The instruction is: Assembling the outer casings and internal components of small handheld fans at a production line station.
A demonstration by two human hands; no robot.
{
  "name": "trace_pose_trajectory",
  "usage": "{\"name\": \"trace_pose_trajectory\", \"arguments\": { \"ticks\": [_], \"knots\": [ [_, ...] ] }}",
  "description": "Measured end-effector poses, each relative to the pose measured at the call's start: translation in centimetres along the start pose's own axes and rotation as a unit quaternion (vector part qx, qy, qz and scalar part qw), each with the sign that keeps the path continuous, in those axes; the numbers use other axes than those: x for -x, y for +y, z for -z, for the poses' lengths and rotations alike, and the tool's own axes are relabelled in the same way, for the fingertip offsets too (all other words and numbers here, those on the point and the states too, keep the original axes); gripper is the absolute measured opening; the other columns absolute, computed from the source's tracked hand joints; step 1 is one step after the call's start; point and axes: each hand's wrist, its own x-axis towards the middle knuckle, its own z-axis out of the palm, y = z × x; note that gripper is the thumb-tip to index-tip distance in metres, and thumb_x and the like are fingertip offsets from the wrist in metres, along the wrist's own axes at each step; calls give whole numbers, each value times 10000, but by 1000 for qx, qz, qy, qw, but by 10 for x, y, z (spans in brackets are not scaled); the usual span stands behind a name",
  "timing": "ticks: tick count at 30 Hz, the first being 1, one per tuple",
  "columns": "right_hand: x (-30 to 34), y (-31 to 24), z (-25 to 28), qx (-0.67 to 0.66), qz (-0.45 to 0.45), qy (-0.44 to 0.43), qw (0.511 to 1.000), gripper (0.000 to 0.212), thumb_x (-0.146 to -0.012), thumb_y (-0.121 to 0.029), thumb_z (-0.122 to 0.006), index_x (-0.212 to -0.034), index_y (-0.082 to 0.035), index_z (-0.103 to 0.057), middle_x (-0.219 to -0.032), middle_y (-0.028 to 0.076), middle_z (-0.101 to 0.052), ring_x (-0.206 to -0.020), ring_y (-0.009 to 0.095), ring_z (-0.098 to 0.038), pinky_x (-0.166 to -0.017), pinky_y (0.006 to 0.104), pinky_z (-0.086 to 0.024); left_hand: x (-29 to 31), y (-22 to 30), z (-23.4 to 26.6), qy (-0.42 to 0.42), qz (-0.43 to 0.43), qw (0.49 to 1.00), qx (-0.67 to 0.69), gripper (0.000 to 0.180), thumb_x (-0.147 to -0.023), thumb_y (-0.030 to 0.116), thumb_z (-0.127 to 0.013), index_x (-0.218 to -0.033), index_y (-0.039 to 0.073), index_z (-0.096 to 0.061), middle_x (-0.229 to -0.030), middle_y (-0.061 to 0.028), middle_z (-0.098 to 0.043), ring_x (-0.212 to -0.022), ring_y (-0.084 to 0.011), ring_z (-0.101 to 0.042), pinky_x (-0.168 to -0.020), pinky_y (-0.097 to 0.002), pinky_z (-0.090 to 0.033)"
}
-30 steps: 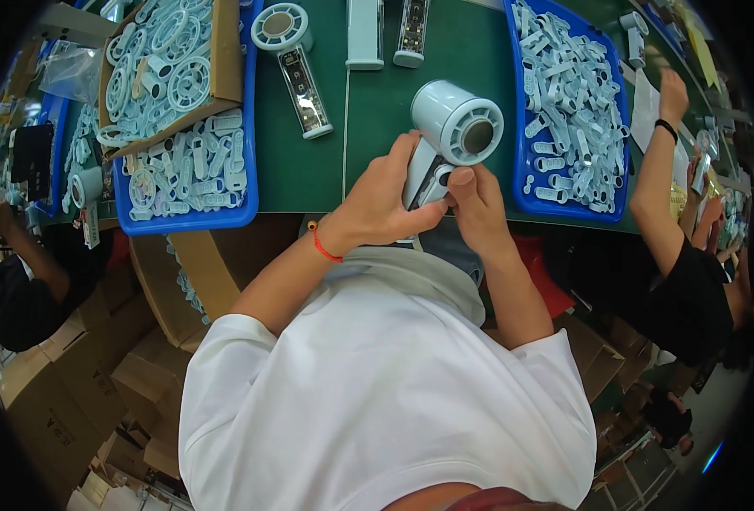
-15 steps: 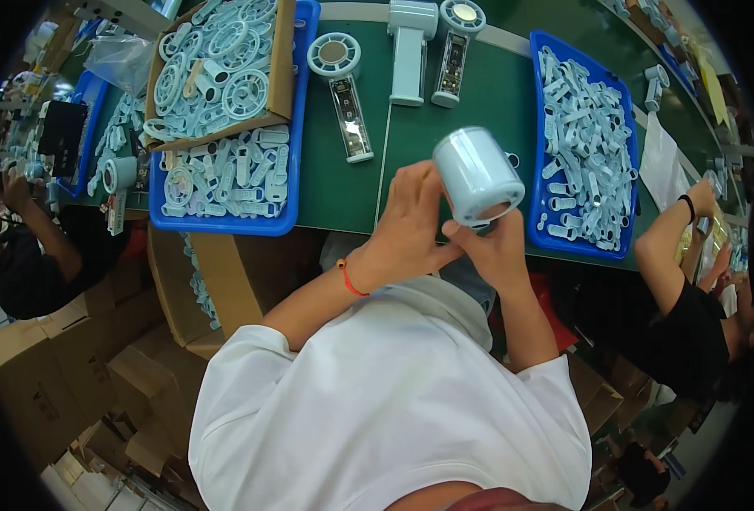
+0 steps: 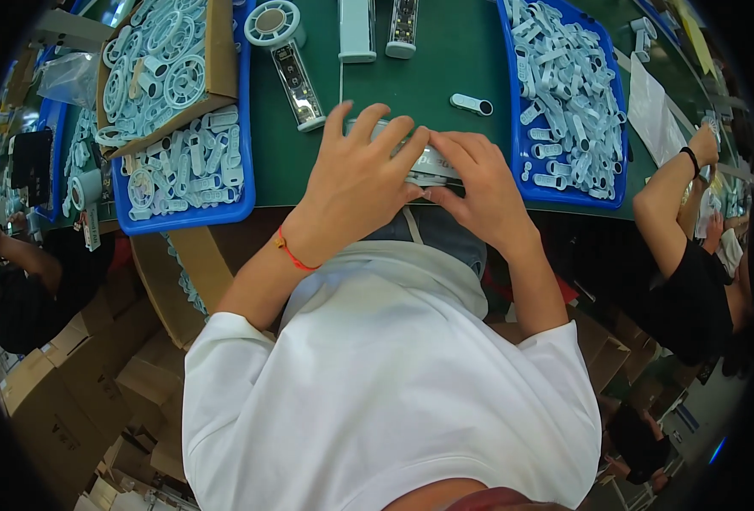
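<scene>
A light-blue handheld fan (image 3: pixel 432 167) lies low over the near edge of the green table, mostly covered by my hands. My left hand (image 3: pixel 356 166) arches over its left side, fingers bent and thumb at its near edge. My right hand (image 3: pixel 482 180) grips its right side between thumb and fingers. Just beyond sits a small light-blue oval piece (image 3: pixel 471 105) with a dark end. To the left rests another fan (image 3: pixel 296 81) with its handle open, showing a circuit board. Farther back are a closed pale handle (image 3: pixel 357 32) and an open handle with electronics (image 3: pixel 402 30).
At left, a blue tray (image 3: pixel 247 183) of small parts bears a cardboard box (image 3: pixel 221 51) of rings. Another blue tray (image 3: pixel 617 111) of small pieces stands at right. Co-workers' arms (image 3: pixel 662 226) show at both sides, and cartons (image 3: pixel 70 417) stand at lower left.
The fan has come down from a raised, tilted hold toward the table edge, and both hands now cover it. The small oval piece shows more fully. My view has shifted.
</scene>
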Motion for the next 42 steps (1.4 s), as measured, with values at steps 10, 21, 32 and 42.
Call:
{"name": "trace_pose_trajectory", "arguments": {
  "ticks": [10,21,32,42],
  "knots": [
    [8,0,-13,-11,-6,83,996,613,-618,-47,-705,-1197,-49,-503,-1153,108,-537,-1019,295,-504,-857,366,-383,-1,-6,-9,-20,-14,999,47,536,-563,167,-752,-1061,76,-577,-1050,-46,-549,-968,-270,-488,-825,-410,-389],
    [3,0,-13,-23,-31,94,995,603,-646,-87,-711,-1202,-16,-490,-1107,148,-538,-977,311,-518,-818,373,-415,13,-6,-21,172,53,977,118,580,-623,198,-758,-1145,70,-540,-1187,-98,-453,-1113,-312,-416,-940,-451,-342],
    [-73,-5,58,15,-48,14,999,320,-744,-123,-644,-1052,-46,-607,-1005,129,-620,-929,266,-591,-778,326,-464,34,9,-57,290,222,902,231,776,-682,71,-712,-1328,24,-283,-1302,-195,-216,-1046,-306,-394,-830,-369,-418],
    [-319,245,93,367,-120,99,917,648,-743,-131,-598,-1335,-201,-344,-1309,78,-438,-1176,349,-430,-962,466,-368,40,14,-70,334,43,908,251,255,-673,5,-633,-590,102,-412,-491,-27,-367,-390,-204,-360,-396,-298,-278]
  ]
}}
